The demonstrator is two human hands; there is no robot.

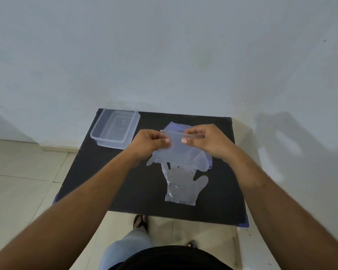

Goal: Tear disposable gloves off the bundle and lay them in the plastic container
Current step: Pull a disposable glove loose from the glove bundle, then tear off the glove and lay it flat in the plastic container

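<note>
A bundle of clear, bluish disposable gloves (183,154) hangs above the middle of a black table (109,184). My left hand (150,142) pinches the bundle's top edge at its left end. My right hand (205,140) pinches the same edge at its right end, thumbs facing each other. A single loose glove (180,187) lies flat and crinkled on the table just below the bundle, fingers pointing away from me. The clear plastic container (98,133) stands open at the table's far left corner, apart from both hands, and looks empty.
The table stands against a pale wall. Tiled floor runs to the left and under the near edge. My sandalled feet (140,221) show below the table's front edge.
</note>
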